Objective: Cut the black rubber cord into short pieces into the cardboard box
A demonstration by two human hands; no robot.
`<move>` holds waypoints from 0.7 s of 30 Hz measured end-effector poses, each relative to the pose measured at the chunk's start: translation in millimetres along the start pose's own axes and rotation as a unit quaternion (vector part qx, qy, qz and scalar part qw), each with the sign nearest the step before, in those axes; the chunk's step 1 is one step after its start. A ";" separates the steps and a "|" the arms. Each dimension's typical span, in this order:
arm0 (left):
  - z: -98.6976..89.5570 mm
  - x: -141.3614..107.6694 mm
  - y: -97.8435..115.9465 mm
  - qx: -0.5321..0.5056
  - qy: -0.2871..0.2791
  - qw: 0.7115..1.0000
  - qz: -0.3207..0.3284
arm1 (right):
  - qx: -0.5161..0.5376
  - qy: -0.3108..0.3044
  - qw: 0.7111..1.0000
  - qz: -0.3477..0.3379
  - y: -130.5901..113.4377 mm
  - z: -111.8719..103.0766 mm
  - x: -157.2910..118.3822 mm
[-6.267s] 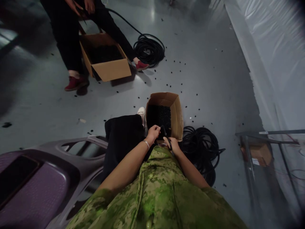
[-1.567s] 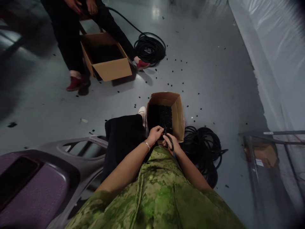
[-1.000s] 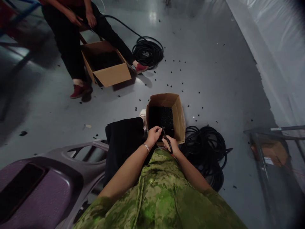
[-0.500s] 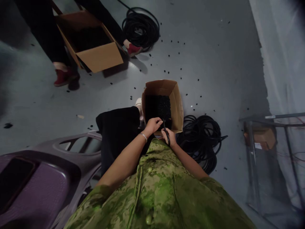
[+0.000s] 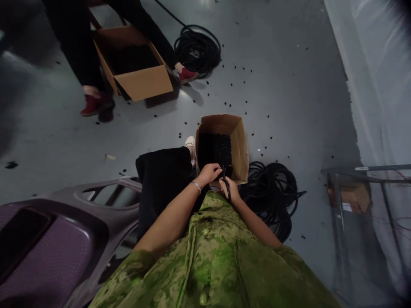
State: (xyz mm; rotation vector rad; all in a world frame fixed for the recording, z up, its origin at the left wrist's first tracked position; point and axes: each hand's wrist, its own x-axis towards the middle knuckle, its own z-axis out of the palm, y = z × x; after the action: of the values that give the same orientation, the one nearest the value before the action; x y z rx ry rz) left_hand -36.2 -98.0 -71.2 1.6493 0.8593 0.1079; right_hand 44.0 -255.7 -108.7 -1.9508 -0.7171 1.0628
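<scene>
The right hand [image 5: 230, 188] is closed around a pair of black-handled scissors [image 5: 226, 185], its blades pointing away toward the far side; how wide the blades stand is too small to tell. Just left of it, the left hand [image 5: 209, 172] has thumb and fingertips drawn narrowly together beside the blades — whether something lies between them cannot be told. A silvery bracelet [image 5: 196, 187] circles the left wrist.

Both hands are above the near edge of an open cardboard box [image 5: 240, 156], partly hiding its mouth. Small black pieces [image 5: 222, 147] lie inside. A leg in black trousers [image 5: 163, 177] stands close on the left, ending in a pale shoe [image 5: 190, 142] beside the box. To the right, a loose tangle of black hose [image 5: 272, 188] crowds the box wall.

Farther left are a purple and grey plastic stool [image 5: 61, 248] with a dark phone [image 5: 24, 231] on its seat. At the far left, a co-worker's red shoes [image 5: 93, 105] flank a larger open carton [image 5: 146, 83] with dark contents, a neat hose coil [image 5: 207, 53] just right of it. Black bits dot the grey floor [image 5: 289, 107] between — and a metal frame [image 5: 338, 201] stands at the right.
</scene>
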 end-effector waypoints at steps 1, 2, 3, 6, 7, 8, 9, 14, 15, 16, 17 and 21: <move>0.5 0.7 -0.4 -0.008 0.002 1.000 -0.008 | -0.006 0.011 1.000 -0.009 0.0 0.8 0.4; 1.0 1.4 -0.6 -0.013 0.007 1.000 -0.016 | -0.015 0.024 0.999 -0.019 0.1 1.9 0.9; 1.3 1.8 -0.7 -0.015 0.013 1.000 -0.025 | -0.026 0.038 0.999 -0.028 0.1 3.2 1.4; 1.8 1.8 -0.1 -0.006 0.023 0.998 -0.051 | -0.067 0.063 0.995 -0.034 0.2 6.3 1.9; 1.9 1.6 0.1 -0.008 0.027 0.998 -0.059 | -0.076 0.063 0.995 -0.035 0.3 6.7 1.6; 2.0 1.3 0.2 -0.014 0.034 0.997 -0.065 | -0.079 0.060 0.994 -0.038 0.6 6.8 1.1; 2.1 1.1 0.1 -0.024 0.044 0.996 -0.073 | -0.077 0.054 0.995 -0.043 1.1 6.6 0.6; 4.1 0.8 0.7 -0.076 0.083 0.988 -0.107 | -0.038 0.036 0.998 -0.030 4.9 4.1 2.2; 4.8 0.3 1.6 -0.089 0.085 0.986 -0.112 | -0.032 0.033 0.999 -0.024 5.6 3.8 3.4; 5.7 -0.5 2.8 -0.106 0.086 0.984 -0.119 | -0.028 0.030 0.999 -0.020 6.3 3.7 4.6; 6.5 -1.6 4.3 -0.129 0.083 0.980 -0.127 | -0.025 0.027 0.999 -0.017 6.9 3.7 5.6; 9.1 -8.6 11.1 -0.243 0.046 0.955 -0.161 | -0.012 0.027 0.999 -0.012 9.2 4.3 7.1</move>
State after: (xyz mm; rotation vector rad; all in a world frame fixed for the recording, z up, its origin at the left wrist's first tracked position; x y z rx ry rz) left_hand -32.6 -110.6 -60.8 1.0373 1.0654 0.1567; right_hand 44.7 -253.6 -120.9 -1.9794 -0.7245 0.9878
